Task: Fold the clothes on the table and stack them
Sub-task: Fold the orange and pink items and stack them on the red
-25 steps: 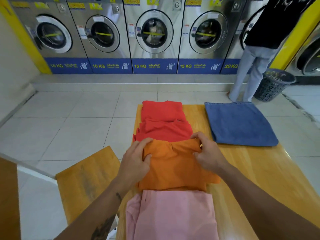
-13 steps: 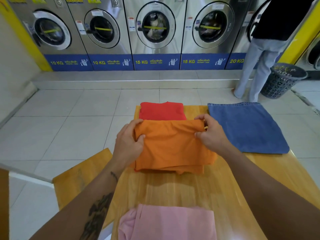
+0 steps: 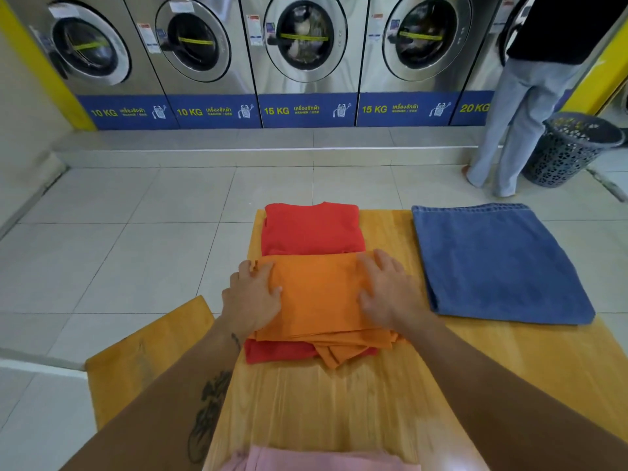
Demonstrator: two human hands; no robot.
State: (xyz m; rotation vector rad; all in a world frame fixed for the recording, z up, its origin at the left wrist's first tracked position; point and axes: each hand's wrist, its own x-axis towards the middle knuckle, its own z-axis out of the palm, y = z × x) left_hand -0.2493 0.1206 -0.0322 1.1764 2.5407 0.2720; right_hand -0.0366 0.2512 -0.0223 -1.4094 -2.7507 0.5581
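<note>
Now the top shirt [image 3: 316, 297] sits on the bottom shirt [image 3: 311, 229], far side of the table [image 3: 339, 402]; jeans [image 3: 492, 263] lie right, another garment [image 3: 323, 462] nearest.

A laundromat: a row of steel front-loading washing machines [image 3: 306, 52] labelled by kilogram load, beside a laundry basket [image 3: 571, 147].

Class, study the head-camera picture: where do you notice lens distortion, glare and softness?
Head view: wide-angle distortion bows the row of steel washing machines; pale glare streaks the yellow wooden table near the camera; the pink cloth at the bottom edge looks soft; the folded orange garment is evenly lit.
</note>
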